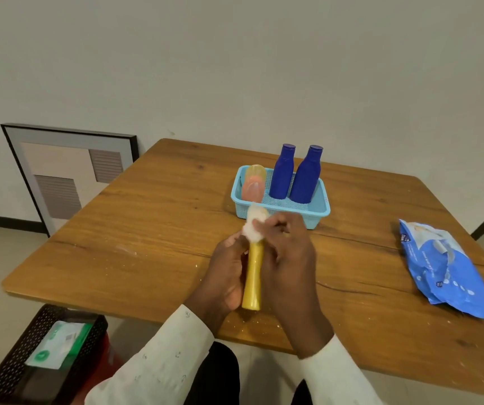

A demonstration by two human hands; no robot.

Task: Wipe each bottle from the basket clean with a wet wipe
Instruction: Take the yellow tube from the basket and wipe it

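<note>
A: Item in hand — yellow bottle [253,277], held over the near edge of the wooden table [153,229]. Left hand [225,276] wrapped around its body; right hand [289,255] pinching a balled wet wipe [254,225] against the cap end.

B: Remaining stock?

A: Light-blue basket [315,213] toward the far edge. Contents: two dark-blue bottles [293,175] upright, one orange bottle [254,184] leaning at the left wall. Wipes pack [445,270] near the right edge.

B: Risks?

A: Wet plastic, likely slick — possible slip from the left grip, then a drop off the near edge. Crumpled wipe covering little surface; possible missed patches on the body.
</note>
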